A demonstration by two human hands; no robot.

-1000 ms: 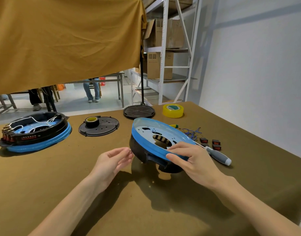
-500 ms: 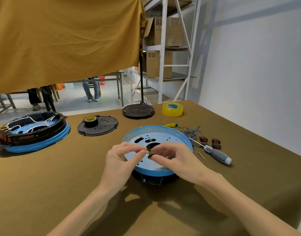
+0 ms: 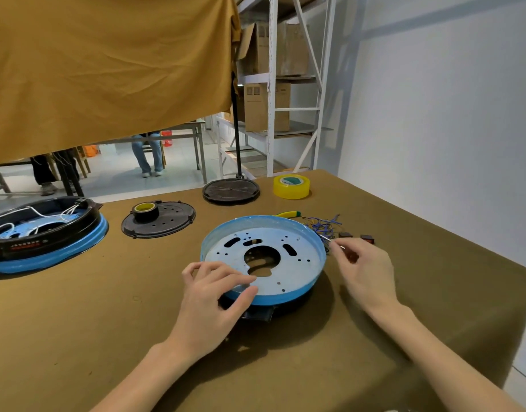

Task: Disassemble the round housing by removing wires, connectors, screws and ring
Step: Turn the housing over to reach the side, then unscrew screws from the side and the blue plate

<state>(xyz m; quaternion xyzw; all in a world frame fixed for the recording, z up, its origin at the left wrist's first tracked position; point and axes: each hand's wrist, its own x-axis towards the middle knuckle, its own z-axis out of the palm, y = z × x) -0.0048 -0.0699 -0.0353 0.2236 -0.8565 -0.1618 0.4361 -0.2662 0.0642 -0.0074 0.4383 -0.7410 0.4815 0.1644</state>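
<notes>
Two hands work at the near side of the table (image 3: 107, 337). The left hand (image 3: 214, 298) rests on the near rim of the housing (image 3: 264, 260), thumb under the blue lip, fingers loosely curled above it; it steadies the rim, not quite clamping it. The right hand (image 3: 366, 272) sits just right of the housing, fingertips drawn together as if pinching something small, perhaps a screw, too small to tell. The screwdriver (image 3: 330, 240) lies under that hand, only its tip showing.

The housing lies flat mid-table, blue metal plate up, black base beneath. It looks stiff and light enough for one hand; the thin lip gives the surest hold, though painted metal may slip, so a thumb-and-finger pinch on the rim seems best. The plate's slots and centre hole offer a second hold.

Half a second ago both hands met over the plate's centre, pinching something together; now they have parted, the left dropping to the rim, the right swinging out toward the loose parts. A second ago the housing was tipped up on edge; it now lies flat.

Beyond the right hand lie blue wires (image 3: 324, 226) and small connectors (image 3: 367, 239). Further off: a black cover (image 3: 166, 224) with a tape roll (image 3: 145, 210) on it, a second housing (image 3: 44, 236) at the left with wires still in it, a black disc (image 3: 230, 190), and yellow tape (image 3: 291, 186).
</notes>
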